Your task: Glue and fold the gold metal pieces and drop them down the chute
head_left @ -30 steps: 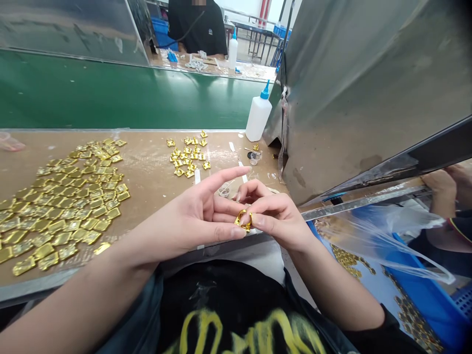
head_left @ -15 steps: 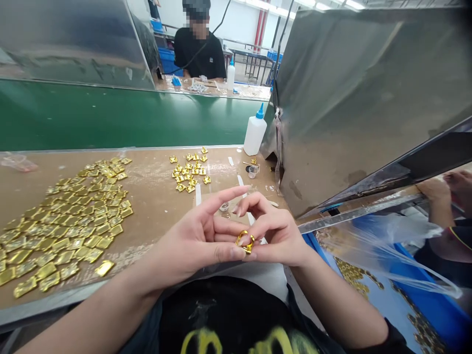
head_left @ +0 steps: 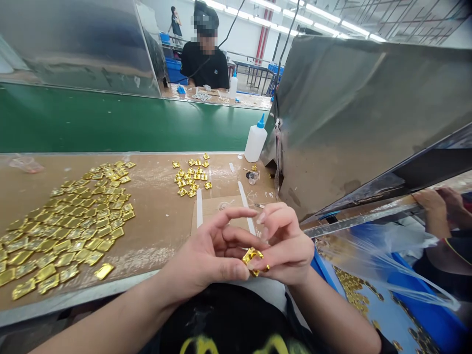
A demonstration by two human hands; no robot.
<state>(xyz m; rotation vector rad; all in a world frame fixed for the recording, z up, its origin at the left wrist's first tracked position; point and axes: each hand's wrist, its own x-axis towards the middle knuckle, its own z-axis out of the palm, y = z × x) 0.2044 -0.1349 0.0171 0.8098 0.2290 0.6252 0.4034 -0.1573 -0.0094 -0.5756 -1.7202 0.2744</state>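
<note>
In front of my chest, both hands meet on a small, shiny gold-coloured metal piece [head_left: 252, 256] with a curved, ring-like part. My left hand [head_left: 214, 250] pinches its left side between thumb and fingers, the index finger stretched out above. On the other side, my right hand [head_left: 289, 248] grips it with thumb and forefinger, its other fingers curled. Fingertips cover part of the piece, and whether it is one part or two I cannot tell. Beyond the hands, a cluster of small gold-coloured pieces [head_left: 191, 177] lies on the brown work surface [head_left: 155, 206].
Many flat gold-coloured plates [head_left: 73, 221] spread over the left. A white squeeze bottle [head_left: 255, 140] with a blue nozzle stands by the metal panel [head_left: 361, 113]. Behind runs a green belt [head_left: 121, 125]. A co-worker [head_left: 204, 61] sits opposite; another person's hands [head_left: 435, 206] show at right.
My hands have come slightly lower and nearer to me in the view. The gold-coloured piece has turned between my fingers, showing a broader face. The camera has tilted up a little.
</note>
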